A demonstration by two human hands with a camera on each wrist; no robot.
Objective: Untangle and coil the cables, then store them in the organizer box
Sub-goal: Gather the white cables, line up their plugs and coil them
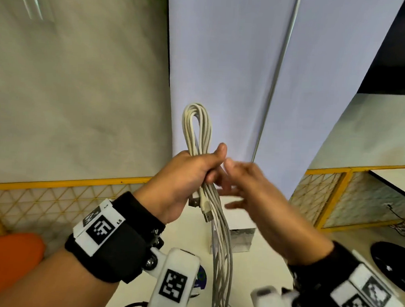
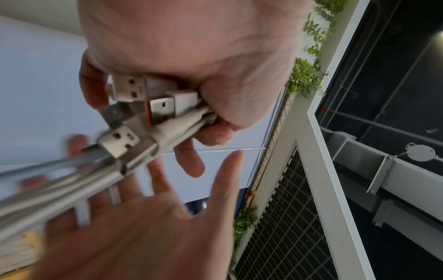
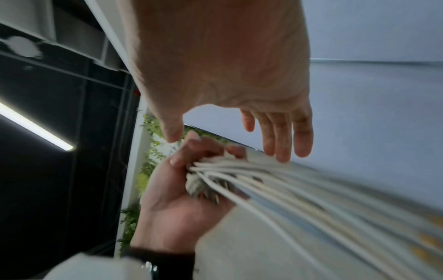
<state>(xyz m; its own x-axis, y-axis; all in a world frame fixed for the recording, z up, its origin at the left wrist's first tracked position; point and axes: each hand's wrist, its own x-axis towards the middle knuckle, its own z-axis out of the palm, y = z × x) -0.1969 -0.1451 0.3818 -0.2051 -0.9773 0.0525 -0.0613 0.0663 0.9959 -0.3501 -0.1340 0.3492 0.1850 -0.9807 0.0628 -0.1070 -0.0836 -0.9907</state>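
Observation:
A bundle of pale grey USB cables [image 1: 197, 127] is held up in the air, folded into long loops. My left hand [image 1: 190, 174] grips the bundle at its middle, fingers curled round it. Loops stick up above the fist and long strands [image 1: 221, 254] hang down toward the table. Several USB plugs [image 2: 134, 106] poke out below the fist. My right hand [image 1: 244, 182] hovers just right of the bundle with fingers spread and straight, holding nothing; it is blurred. In the right wrist view the right hand's fingers [image 3: 282, 136] hang above the cable strands [image 3: 275, 181].
A small clear box [image 1: 236, 238] stands on the white table [image 1: 265, 271] behind the hanging strands. A black round object [image 1: 393, 267] lies at the right. An orange seat [image 1: 7, 260] is at the lower left. A yellow-framed mesh screen [image 1: 63, 199] borders the table.

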